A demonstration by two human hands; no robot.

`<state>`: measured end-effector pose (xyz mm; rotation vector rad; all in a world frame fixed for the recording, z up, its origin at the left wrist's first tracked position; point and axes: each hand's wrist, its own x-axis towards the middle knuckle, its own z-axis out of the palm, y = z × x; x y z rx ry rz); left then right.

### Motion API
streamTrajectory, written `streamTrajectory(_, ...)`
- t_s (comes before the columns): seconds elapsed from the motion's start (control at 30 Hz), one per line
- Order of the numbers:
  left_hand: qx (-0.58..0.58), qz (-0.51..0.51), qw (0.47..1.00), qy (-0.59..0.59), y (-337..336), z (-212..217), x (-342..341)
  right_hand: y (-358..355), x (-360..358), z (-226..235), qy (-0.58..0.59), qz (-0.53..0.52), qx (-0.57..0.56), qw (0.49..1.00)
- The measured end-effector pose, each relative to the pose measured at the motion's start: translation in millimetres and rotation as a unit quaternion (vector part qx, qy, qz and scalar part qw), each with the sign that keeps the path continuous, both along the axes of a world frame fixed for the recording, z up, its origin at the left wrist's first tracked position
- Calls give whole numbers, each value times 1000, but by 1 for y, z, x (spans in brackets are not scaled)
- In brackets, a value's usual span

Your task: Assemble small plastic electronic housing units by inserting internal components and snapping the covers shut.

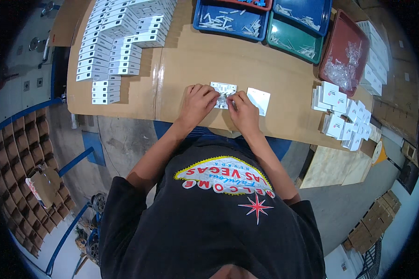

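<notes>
A white square tray point(224, 87) with raised shapes lies on the cardboard-covered table in front of me. My left hand point(200, 102) comes over its left side, with bent fingers and the tips drawn together near its middle. From the right, my right hand point(244, 109) meets it, thumb and fingers pinched at the tray's right side. Between the fingertips there seems to be something small, too fine to make out. Just right of my right hand a flat white square point(261, 100) lies apart, perhaps a box part or a card.
Stacked white boxes point(121, 39) fill the table's left. Blue bins point(232, 21) and a green bin point(291, 42) of small white pieces stand at the back. A red tray point(344, 51) holds clear plastic bags. Small white boxes point(344, 114) crowd the right edge.
</notes>
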<state>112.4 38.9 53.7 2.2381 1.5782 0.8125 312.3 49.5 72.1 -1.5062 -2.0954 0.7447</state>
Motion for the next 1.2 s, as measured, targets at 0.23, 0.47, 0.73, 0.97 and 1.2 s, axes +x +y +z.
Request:
streamTrajectory(0.23,-2,-23,1000,3,3,-7,-3,3,0,1,26,5,-6,1000)
streamTrajectory(0.47,-10,-54,998,18,5,-4,-9,0,7,-1,5,54,8,998)
streamTrajectory(0.73,-27,-50,998,-1,8,-5,-8,1,9,-2,24,58,-41,997)
streamTrajectory(0.97,-46,-87,995,-3,11,8,-15,4,10,-1,-9,77,-17,997)
streamTrajectory(1.2,-32,-120,992,-31,8,6,-25,1,5,1,-37,84,50,994)
